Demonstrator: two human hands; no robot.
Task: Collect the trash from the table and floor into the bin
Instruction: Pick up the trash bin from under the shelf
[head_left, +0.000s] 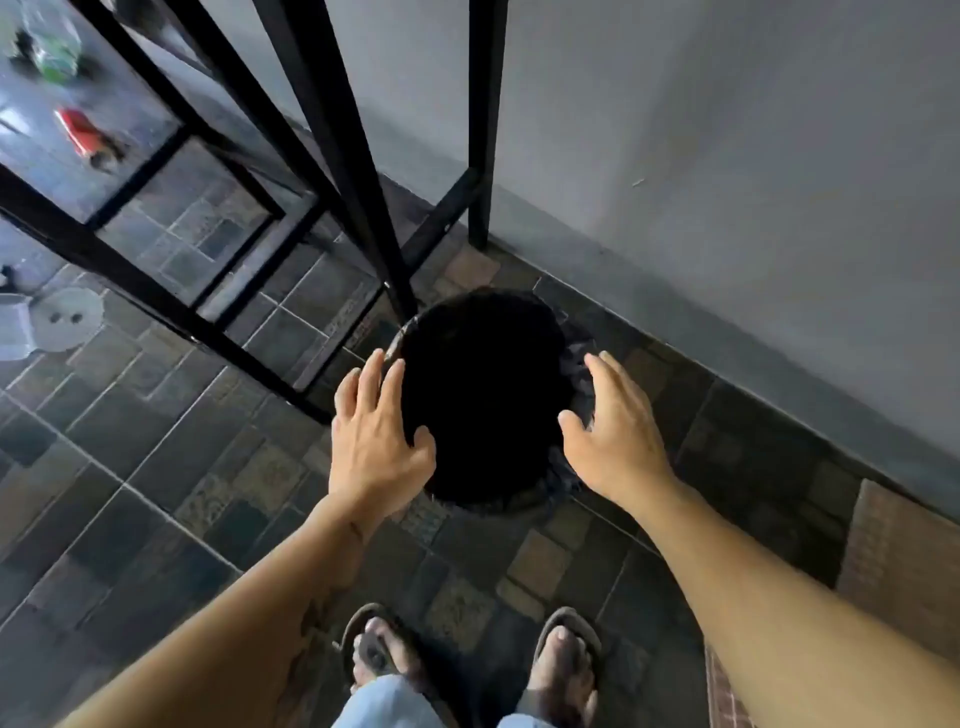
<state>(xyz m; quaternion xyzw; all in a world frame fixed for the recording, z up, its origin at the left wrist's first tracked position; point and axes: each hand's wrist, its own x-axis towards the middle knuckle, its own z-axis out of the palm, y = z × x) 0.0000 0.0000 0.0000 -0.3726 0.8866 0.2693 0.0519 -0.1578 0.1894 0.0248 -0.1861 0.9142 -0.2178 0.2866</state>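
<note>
A: We're looking down into a round bin (483, 400), its black liner crinkled over the rim and the inside too dark for us to read.

B: Our left hand (376, 436) hangs at the bin's left rim, fingers spread and relaxed, holding nothing. Our right hand (613, 431) is at the bin's right rim, just as wide and bare. We can't tell whether either touches the liner.

A: The bin stands on the floor (156, 457), dark matte stone-look tiles in mixed rectangles with pale grout, close to a plain grey wall (727, 182).

B: Left of the bin rises the bench (67, 156), square black metal legs under a glossy grey top. On it we see a red wrapper (78, 132) and a blurred clear bottle with a green label (52, 49), both well apart from the bin.

A: Near the bin, our sandalled feet (563, 670)
</note>
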